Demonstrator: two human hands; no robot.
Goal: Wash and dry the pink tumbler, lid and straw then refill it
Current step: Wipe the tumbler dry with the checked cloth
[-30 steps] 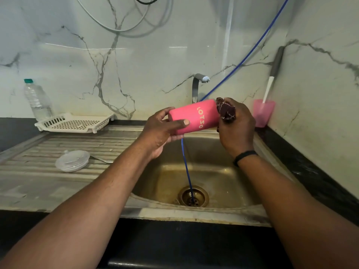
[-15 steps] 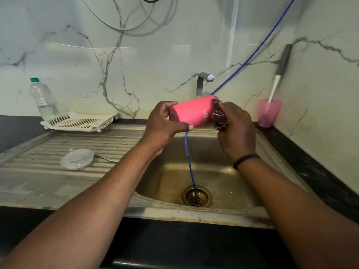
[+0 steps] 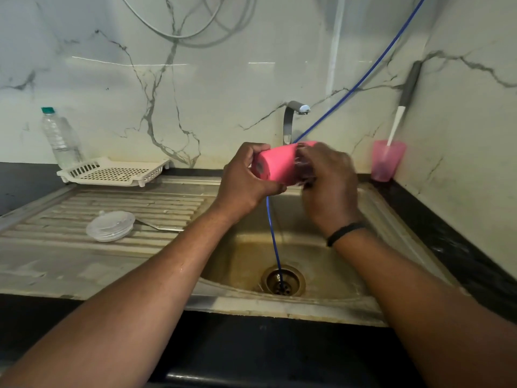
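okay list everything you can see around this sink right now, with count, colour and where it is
pink tumbler: 1, pink, held on its side over the sink
cloth: 1, dark, blurred, at the tumbler's open end
lid: 1, clear, on the draining board
sink: 1, steel, centre
tap: 1, silver, behind the sink
tube: 1, blue, from the wall into the drain
rack: 1, white, back left
bottle: 1, clear, green cap, behind the rack
cup: 1, pink, right corner, holding a white-and-grey brush
left hand: grips the tumbler's base
right hand: holds the cloth
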